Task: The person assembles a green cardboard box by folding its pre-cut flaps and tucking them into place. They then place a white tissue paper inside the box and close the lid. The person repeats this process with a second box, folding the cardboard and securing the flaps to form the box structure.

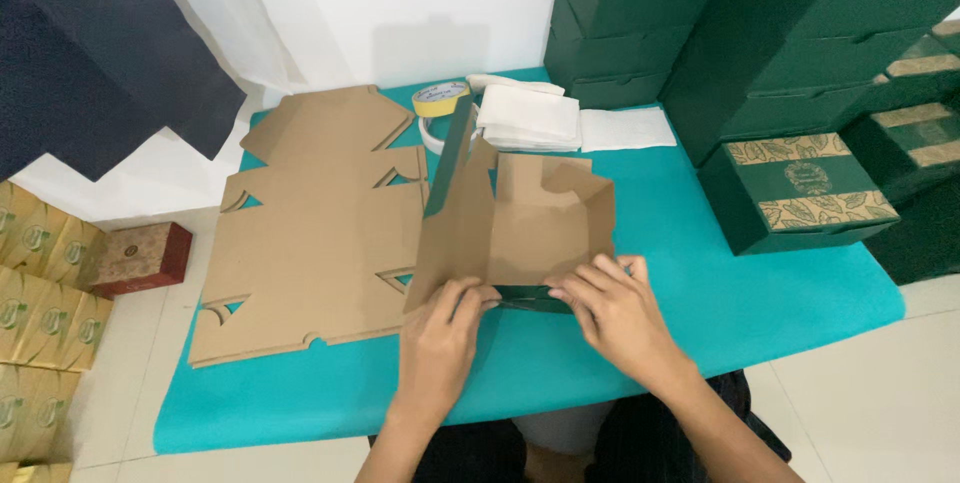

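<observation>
A partly folded cardboard box blank (520, 223), brown inside and dark green outside, stands on the teal table (760, 293) in front of me. One side panel is raised upright. My left hand (445, 338) pinches the box's near edge at the left. My right hand (610, 308) presses the same near edge at the right, fingers bent over the dark green flap. Both hands grip the cardboard.
A stack of flat brown box blanks (310, 233) lies to the left. A yellow tape roll (441, 98) and white folded sheets (530, 115) sit at the back. Finished dark green boxes (800, 43) are piled at the right. Gold boxes (35, 303) and a red-brown box (140, 256) sit on the floor.
</observation>
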